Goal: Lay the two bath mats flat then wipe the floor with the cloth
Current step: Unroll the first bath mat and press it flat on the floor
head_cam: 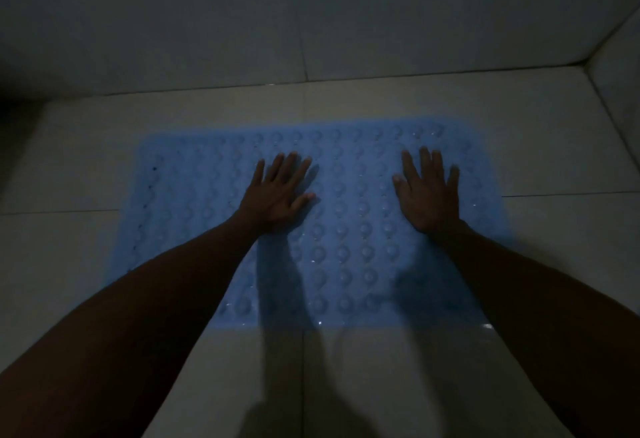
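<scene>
I see one blue bath mat spread flat on the tiled floor, its long side running left to right, its far edge close to the base of the wall. Its surface is covered in rows of round raised bumps, and a few small glints show near its near edge. I can make out only this one mat; the light is dim.

My left hand lies palm down on the mat, a little left of its middle. Its fingers are straight and fanned apart, pointing away from me and slightly to the right, with the thumb stretched out to the right. They hold nothing; they rest flat against the bumps.

My right hand lies palm down on the right half of the mat, well apart from the left hand. Its fingers are also straight and spread, pointing away from me, the thumb out to the left. It grips nothing and only presses on the mat.

Both forearms reach in from the lower corners and converge toward the mat, bare, casting dark shadows over the mat's near part and the floor tiles in front of it.

Pale floor tiles with thin grout lines surround the mat, and the wall turns a corner at the upper right.
</scene>
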